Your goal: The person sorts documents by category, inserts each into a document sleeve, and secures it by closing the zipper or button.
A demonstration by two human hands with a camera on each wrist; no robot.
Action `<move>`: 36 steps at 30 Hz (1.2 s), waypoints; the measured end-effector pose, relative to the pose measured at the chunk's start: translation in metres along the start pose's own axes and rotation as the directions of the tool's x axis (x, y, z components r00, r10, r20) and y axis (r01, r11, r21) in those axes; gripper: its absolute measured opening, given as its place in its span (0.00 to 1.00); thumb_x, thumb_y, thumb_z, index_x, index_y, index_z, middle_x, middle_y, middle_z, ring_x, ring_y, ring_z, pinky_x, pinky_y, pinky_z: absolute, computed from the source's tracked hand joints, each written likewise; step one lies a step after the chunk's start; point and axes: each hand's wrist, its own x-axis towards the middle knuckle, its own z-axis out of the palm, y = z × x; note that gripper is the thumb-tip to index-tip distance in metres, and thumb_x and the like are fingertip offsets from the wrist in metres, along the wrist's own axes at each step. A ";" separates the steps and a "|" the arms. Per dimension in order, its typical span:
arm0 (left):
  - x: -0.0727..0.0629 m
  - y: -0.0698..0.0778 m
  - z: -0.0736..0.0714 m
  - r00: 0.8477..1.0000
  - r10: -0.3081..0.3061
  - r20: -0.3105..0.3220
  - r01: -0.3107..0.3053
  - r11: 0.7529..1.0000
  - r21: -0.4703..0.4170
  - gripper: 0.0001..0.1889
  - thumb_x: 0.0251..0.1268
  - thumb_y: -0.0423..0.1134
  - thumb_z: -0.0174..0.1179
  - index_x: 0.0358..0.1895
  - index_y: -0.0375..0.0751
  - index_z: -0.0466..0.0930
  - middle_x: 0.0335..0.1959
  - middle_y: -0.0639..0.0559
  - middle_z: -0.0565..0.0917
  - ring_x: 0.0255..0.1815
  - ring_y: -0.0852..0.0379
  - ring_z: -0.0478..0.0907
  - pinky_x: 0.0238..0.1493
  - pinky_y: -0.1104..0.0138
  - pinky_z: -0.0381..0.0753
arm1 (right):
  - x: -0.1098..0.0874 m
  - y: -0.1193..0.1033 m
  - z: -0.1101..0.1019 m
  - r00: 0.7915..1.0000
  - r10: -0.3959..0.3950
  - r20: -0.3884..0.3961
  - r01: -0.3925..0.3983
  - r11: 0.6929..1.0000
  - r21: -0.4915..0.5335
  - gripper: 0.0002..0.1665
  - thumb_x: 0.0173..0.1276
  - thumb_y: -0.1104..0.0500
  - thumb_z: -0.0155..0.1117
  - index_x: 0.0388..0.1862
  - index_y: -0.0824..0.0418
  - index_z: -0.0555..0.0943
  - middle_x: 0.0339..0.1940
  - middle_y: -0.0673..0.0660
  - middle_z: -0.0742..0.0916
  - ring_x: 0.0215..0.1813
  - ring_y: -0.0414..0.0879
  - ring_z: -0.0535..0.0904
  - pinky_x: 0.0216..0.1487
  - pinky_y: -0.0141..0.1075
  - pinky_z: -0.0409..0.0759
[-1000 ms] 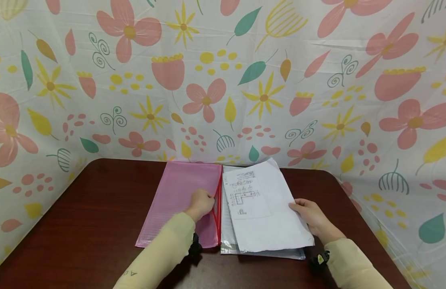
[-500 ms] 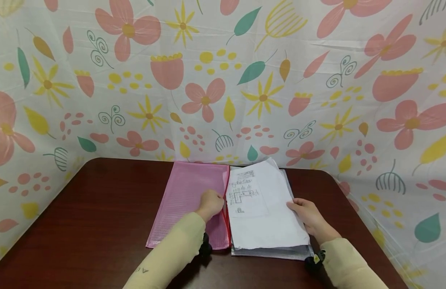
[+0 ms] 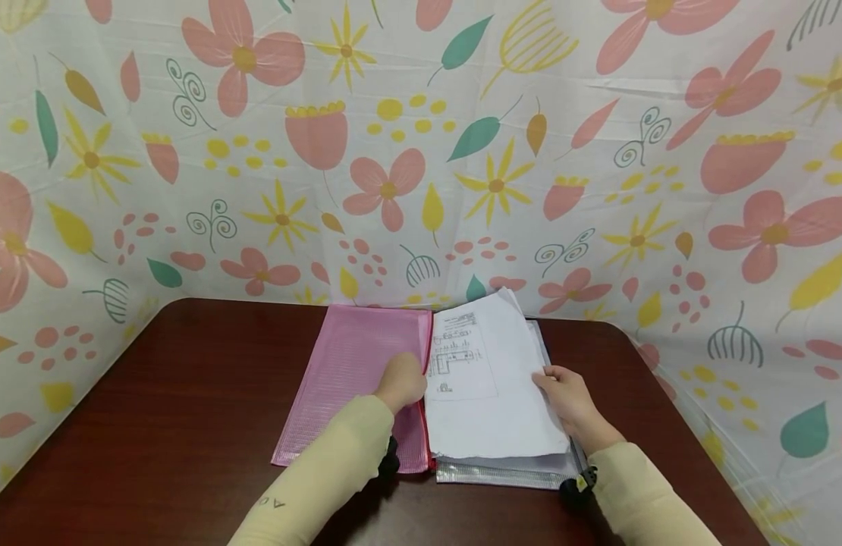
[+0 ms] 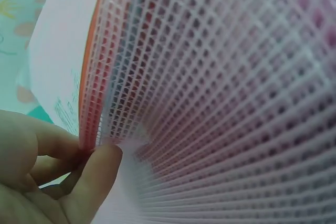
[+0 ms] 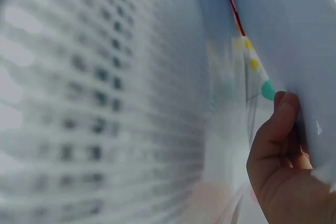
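Note:
A pink mesh zip pouch [image 3: 369, 337] lies on the table, its red zipper edge facing right. My left hand [image 3: 400, 381] pinches that edge between thumb and fingers, and in the left wrist view the edge stands lifted in the pinch. My right hand [image 3: 570, 402] grips the right side of some white paper sheets [image 3: 513, 417], the top one printed with a line drawing. Their left side meets the red zipper; whether any of it is inside, I cannot tell. Under the sheets lies a clear greyish mesh pouch [image 3: 503, 474], mostly covered.
The dark brown wooden table [image 3: 155, 409] has rounded far corners. Behind it hangs a white cloth [image 3: 421, 114] with pink, yellow and green flower prints. A black band [image 3: 576, 489] sits at the right wrist.
My left hand and the pink pouch have shifted right. The sheets, held in my right hand, first came closer to the pouch, then moved slightly left and away from me over the lower pouch.

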 end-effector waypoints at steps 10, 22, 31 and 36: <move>-0.001 0.015 0.001 0.996 0.082 0.025 -0.085 0.936 0.342 0.08 0.62 0.28 0.52 0.26 0.37 0.77 0.22 0.48 0.79 0.21 0.56 0.68 0.21 0.66 0.70 | -0.003 -0.010 0.003 1.000 0.009 -0.019 -0.009 1.000 0.018 0.29 0.72 0.53 0.51 0.63 0.73 0.66 0.62 0.69 0.71 0.57 0.53 0.70 0.44 0.31 0.74; 0.004 0.007 0.004 0.998 0.063 0.026 -0.067 0.978 0.200 0.08 0.59 0.26 0.52 0.24 0.36 0.75 0.22 0.47 0.76 0.21 0.54 0.67 0.22 0.66 0.69 | -0.007 -0.012 0.010 0.995 0.098 -0.001 -0.097 0.984 0.147 0.33 0.72 0.53 0.52 0.67 0.73 0.62 0.70 0.69 0.63 0.67 0.56 0.59 0.65 0.48 0.64; 0.004 0.008 0.002 0.997 0.052 0.054 -0.060 0.986 0.155 0.09 0.59 0.25 0.51 0.22 0.36 0.74 0.20 0.48 0.74 0.20 0.55 0.65 0.20 0.67 0.67 | -0.008 -0.011 0.015 0.995 0.099 0.000 -0.098 0.986 0.136 0.31 0.71 0.51 0.54 0.64 0.70 0.65 0.64 0.66 0.69 0.58 0.52 0.69 0.49 0.36 0.74; 0.003 0.008 0.000 0.998 0.018 0.063 -0.025 0.994 0.103 0.11 0.56 0.24 0.52 0.19 0.37 0.73 0.19 0.49 0.74 0.19 0.56 0.65 0.19 0.68 0.66 | -0.009 -0.008 0.011 0.997 0.071 0.034 -0.074 0.994 0.084 0.29 0.71 0.54 0.53 0.64 0.72 0.67 0.58 0.68 0.75 0.42 0.44 0.77 0.36 0.32 0.78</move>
